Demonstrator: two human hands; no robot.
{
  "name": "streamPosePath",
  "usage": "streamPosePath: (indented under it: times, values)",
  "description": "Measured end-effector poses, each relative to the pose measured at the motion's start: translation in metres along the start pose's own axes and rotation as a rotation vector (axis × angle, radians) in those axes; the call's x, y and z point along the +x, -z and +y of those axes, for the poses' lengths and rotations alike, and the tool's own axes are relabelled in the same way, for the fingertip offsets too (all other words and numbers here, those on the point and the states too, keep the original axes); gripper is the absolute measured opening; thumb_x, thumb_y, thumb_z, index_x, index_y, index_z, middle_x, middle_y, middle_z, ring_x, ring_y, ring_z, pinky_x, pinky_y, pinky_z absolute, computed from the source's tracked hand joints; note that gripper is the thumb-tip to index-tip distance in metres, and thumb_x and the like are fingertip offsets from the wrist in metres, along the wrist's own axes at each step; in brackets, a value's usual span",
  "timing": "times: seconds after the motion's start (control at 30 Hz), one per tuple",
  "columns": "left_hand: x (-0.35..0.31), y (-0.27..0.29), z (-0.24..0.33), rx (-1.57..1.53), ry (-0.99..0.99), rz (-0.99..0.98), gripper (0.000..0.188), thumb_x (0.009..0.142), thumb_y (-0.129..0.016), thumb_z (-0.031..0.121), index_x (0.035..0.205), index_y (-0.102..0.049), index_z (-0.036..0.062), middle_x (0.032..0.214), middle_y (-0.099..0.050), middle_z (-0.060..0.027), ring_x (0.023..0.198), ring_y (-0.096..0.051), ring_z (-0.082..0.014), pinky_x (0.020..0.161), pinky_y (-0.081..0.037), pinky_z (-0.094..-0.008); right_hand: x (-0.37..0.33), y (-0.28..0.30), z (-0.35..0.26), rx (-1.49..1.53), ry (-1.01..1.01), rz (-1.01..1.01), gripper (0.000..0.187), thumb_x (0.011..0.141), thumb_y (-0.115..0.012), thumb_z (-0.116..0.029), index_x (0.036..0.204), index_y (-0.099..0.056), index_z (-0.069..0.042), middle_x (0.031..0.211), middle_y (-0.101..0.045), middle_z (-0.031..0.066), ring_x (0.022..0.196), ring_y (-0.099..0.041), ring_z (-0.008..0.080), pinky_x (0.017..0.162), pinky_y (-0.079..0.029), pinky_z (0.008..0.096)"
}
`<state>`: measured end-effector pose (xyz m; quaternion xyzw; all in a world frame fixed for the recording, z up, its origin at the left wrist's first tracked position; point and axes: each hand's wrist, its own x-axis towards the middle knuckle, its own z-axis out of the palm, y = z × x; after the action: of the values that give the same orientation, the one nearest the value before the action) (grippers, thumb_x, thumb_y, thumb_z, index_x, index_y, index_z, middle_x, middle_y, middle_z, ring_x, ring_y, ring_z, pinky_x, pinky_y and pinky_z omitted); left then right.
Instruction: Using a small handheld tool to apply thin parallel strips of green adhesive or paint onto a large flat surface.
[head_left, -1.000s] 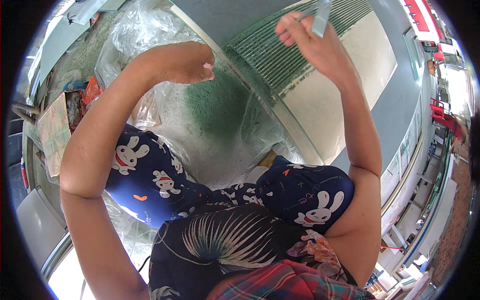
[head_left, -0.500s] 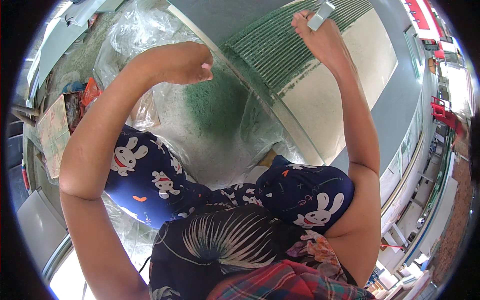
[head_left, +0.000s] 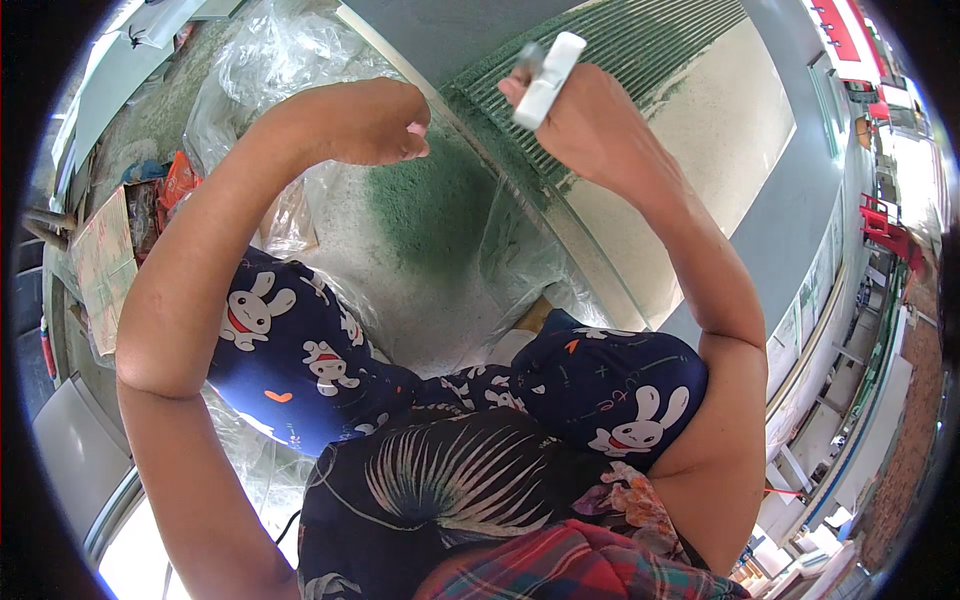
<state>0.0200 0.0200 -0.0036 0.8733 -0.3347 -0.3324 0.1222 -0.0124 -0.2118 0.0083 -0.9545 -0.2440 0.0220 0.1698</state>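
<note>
My right hand (head_left: pixel 605 125) is closed round a tool with a pale bar-shaped handle (head_left: pixel 550 82); its working end is blurred. Beneath the tool lies a panel (head_left: pixel 735 110) with a cream face and grey border. Dark parallel ridges or slots (head_left: pixel 650 45) run across its upper part, dusted with green powder. My left hand (head_left: pixel 375 122) is curled beside the panel's near-left edge, fingers bent inward. Anything inside those fingers is hidden. Below it, green powder (head_left: pixel 425 205) is spread over the floor.
Crumpled clear plastic sheeting (head_left: pixel 275 60) covers floor to the left. A cardboard box (head_left: pixel 108 270) and an orange bag (head_left: pixel 180 182) lie at far left. My knees in blue rabbit-print cloth (head_left: pixel 625 395) sit close to the panel. A red stool (head_left: pixel 880 222) stands far right.
My right hand has swept left and slightly nearer across the ridged part, carrying the pale-handled tool, which has turned. The left hand has barely moved.
</note>
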Motion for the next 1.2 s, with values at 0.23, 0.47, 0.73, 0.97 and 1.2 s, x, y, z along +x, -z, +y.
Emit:
streamPosePath:
  times: [0.23, 0.47, 0.73, 0.97, 1.2]
  values:
    - [-0.002, 0.001, 0.0, 0.025, -0.002, 0.023, 0.026, 0.092, -0.06, 0.023, 0.097, -0.066, -0.0008, 0.088, -0.066, -0.02, 0.088, -0.064, -0.0364, 0.08, -0.049, -0.0437, 0.004, 0.026, 0.021, 0.058, -0.283, 0.038, 0.039, 0.098, -0.054, -0.038, 0.099, -0.064, -0.001, 0.072, -0.061, 0.018, 0.067, -0.059, 0.0317, 0.068, -0.047, 0.0422]
    - [-0.006, -0.005, -0.003, -0.013, -0.056, 0.102, 0.026, 0.092, -0.06, 0.024, 0.095, -0.066, -0.0007, 0.085, -0.065, -0.02, 0.086, -0.065, -0.0358, 0.078, -0.049, -0.0444, 0.005, 0.009, 0.026, 0.011, -0.29, 0.087, 0.044, 0.099, -0.052, -0.034, 0.08, -0.069, 0.002, 0.072, -0.066, 0.024, 0.072, -0.065, 0.0422, 0.065, -0.051, 0.0486]
    - [0.0, -0.002, -0.002, -0.001, -0.054, 0.06, 0.023, 0.09, -0.063, 0.022, 0.094, -0.065, -0.0011, 0.084, -0.065, -0.0186, 0.085, -0.064, -0.0354, 0.076, -0.048, -0.0441, -0.005, -0.004, -0.001, -0.046, 0.009, 0.099, 0.038, 0.097, -0.052, -0.028, 0.078, -0.066, 0.002, 0.069, -0.064, 0.0225, 0.064, -0.063, 0.0417, 0.061, -0.052, 0.048]
    - [0.0, -0.011, -0.009, -0.01, -0.088, 0.1, 0.022, 0.09, -0.063, 0.019, 0.092, -0.065, -0.0026, 0.082, -0.066, -0.0192, 0.082, -0.065, -0.0344, 0.074, -0.048, -0.0438, -0.01, -0.009, -0.019, 0.354, 0.066, -0.048, 0.039, 0.101, -0.047, -0.029, 0.085, -0.064, 0.002, 0.076, -0.066, 0.0164, 0.067, -0.065, 0.0305, 0.065, -0.051, 0.0404]
    - [-0.006, -0.005, -0.004, -0.074, -0.105, 0.13, 0.023, 0.09, -0.062, 0.019, 0.088, -0.064, -0.003, 0.077, -0.063, -0.0191, 0.077, -0.063, -0.0342, 0.072, -0.048, -0.0433, 0.001, 0.018, 0.016, 0.219, -0.122, 0.163, 0.039, 0.1, -0.047, -0.031, 0.083, -0.061, 0.0, 0.065, -0.061, 0.0208, 0.064, -0.062, 0.0412, 0.059, -0.05, 0.0479]
